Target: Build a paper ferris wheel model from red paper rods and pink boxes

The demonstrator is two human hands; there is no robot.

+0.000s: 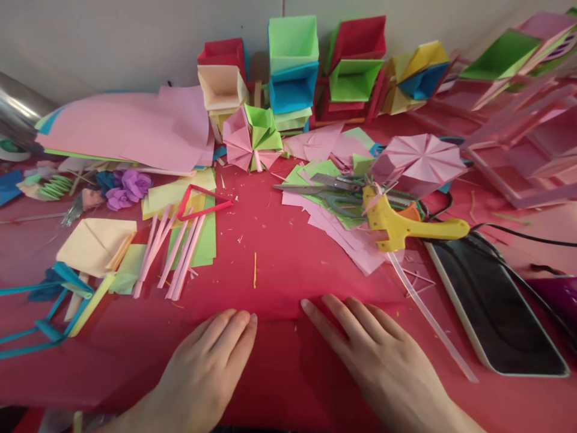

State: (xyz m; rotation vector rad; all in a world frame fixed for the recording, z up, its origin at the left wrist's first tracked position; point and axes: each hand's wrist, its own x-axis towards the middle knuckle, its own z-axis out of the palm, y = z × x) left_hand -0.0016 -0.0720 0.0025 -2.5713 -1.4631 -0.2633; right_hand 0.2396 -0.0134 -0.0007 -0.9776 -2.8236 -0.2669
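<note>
My left hand (205, 367) lies flat, fingers together and stretched out, on a red paper sheet (279, 361) at the near edge of the table. My right hand (378, 355) also lies flat on that sheet, fingers slightly spread and pointing up-left. Both hands press the sheet along a fold line near its upper edge. Neither hand holds anything. The sheet nearly matches the red table cover (270, 228) beneath it.
A yellow glue gun (401, 225) and scissors (324, 189) lie on pink and green paper at right centre. A dark tablet (491, 307) sits at right. Pink paper strips (174, 252) and folded pieces lie at left. Coloured paper boxes (293, 66) stack against the wall.
</note>
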